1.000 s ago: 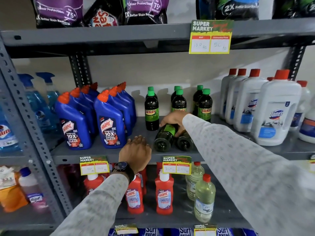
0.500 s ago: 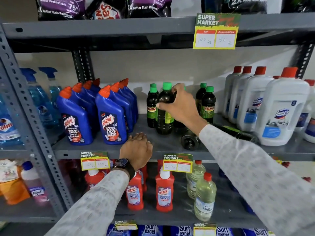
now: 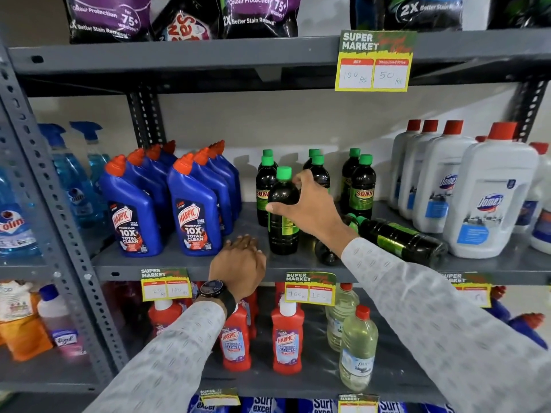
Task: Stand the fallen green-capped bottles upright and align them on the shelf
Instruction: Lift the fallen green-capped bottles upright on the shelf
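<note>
My right hand grips a dark green-capped bottle, which stands upright near the front of the grey middle shelf. Behind it several more green-capped bottles stand upright in rows. One fallen bottle lies on its side to the right, its cap toward the rows. The base of a second fallen bottle shows under my right wrist. My left hand, with a watch on the wrist, rests palm down on the shelf's front edge and holds nothing.
Blue Harpic bottles stand left of the green-capped ones. Large white Domex jugs stand right, close to the lying bottle. Price tags hang on the shelf edge. Red bottles and clear bottles fill the shelf below.
My right hand lifted a fallen bottle from the shelf, turned it upright and set it down in front of the left row. The left hand stayed put.
</note>
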